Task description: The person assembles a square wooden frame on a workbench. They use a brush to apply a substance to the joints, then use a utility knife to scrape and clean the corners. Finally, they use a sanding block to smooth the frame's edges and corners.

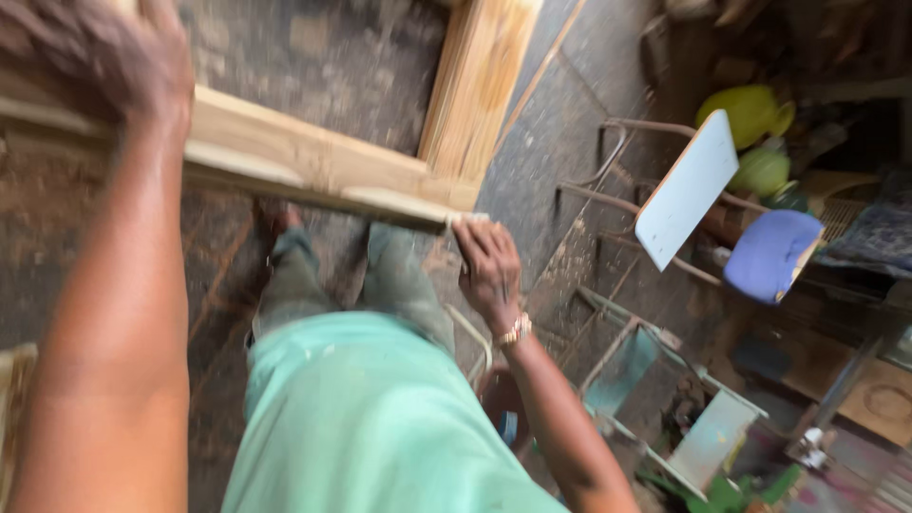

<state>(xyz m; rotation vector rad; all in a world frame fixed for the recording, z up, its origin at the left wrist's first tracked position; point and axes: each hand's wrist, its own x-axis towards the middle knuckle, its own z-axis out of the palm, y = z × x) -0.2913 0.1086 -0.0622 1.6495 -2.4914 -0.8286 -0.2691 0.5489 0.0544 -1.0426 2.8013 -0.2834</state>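
A pale wooden frame (pixel 313 161) of joined planks is held up in front of me above the floor. My left hand (pixel 123 66), blurred, grips the frame's rail at the upper left. My right hand (pixel 489 266) holds the frame's near corner from below, a metal watch on its wrist. An upright plank (pixel 475 85) of the frame rises toward the top of the view. Below, my green shirt and grey trousers show.
A dusty concrete floor (pixel 332 57) lies beneath. At right stand a metal chair (pixel 684 190) with a white board, a blue cushion (pixel 771 255), yellow-green jugs (pixel 750 114) and a metal-framed stand (pixel 665 408).
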